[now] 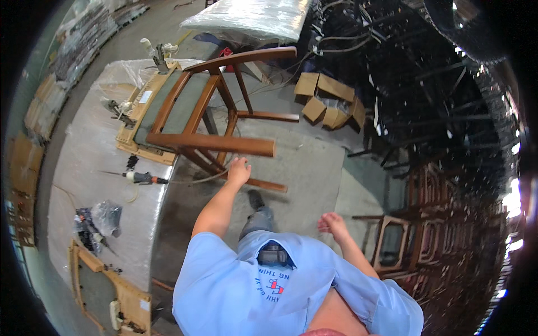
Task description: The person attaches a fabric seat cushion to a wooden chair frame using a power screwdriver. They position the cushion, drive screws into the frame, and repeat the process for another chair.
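A brown wooden chair frame (pixel 210 144) lies tipped at the edge of the plastic-covered table (pixel 129 215), its legs and rails reaching out over the floor. Its far end rests against a pale wooden jig (pixel 128 126) with metal toggle clamps (pixel 119 111). My left hand (pixel 239 172) is just below the chair's near rail, fingers loosely bent and apparently holding nothing. A hose from the power screwdriver (pixel 144 178) on the table runs close to that hand; whether they touch I cannot tell. Off to the right, my right hand (pixel 333 224) hangs in the air with relaxed, empty fingers.
An opened cardboard box (pixel 330 101) stands on the floor beyond the chair. Brown chair frames (pixel 392 241) are stacked at right. Another jig (pixel 115 291) and a small plastic bag (pixel 106 217) lie on the table. A plastic-wrapped stack (pixel 246 19) stands at the back.
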Motion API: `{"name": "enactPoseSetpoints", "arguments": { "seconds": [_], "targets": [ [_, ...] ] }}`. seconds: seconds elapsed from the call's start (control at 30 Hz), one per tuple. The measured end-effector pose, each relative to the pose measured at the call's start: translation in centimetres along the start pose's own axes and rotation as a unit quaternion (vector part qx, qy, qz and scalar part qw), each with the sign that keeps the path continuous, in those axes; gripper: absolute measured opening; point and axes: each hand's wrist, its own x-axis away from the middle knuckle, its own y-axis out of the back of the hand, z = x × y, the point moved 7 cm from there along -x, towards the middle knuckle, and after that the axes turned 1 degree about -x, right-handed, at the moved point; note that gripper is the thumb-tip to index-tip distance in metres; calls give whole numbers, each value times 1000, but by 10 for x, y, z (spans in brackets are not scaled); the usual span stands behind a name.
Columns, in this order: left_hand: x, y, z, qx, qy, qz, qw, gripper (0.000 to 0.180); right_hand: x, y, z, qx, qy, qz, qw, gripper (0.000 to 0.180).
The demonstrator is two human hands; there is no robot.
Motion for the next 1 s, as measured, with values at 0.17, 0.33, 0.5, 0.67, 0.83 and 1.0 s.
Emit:
{"name": "enactPoseSetpoints", "arguments": {
  "seconds": [0.17,0.33,0.5,0.67,0.83,1.0],
  "targets": [
    [-109,-67,62,-23,190,-21,981,52,-70,98,-22,414,-38,111,903,46],
    [-104,-96,111,101,376,58,919,40,-76,168,72,412,-144,-22,899,38],
    [-95,-143,69,56,207,355,910,38,-143,215,143,359,-140,-90,918,26],
    [-40,-118,-38,-15,127,374,919,44,-227,201,149,322,-166,27,932,22],
    [6,-189,-57,-103,172,398,895,49,-298,193,186,345,-89,153,922,21],
    [81,-224,-36,-91,309,474,819,47,-319,245,192,353,-90,154,918,20]
  ]
}}
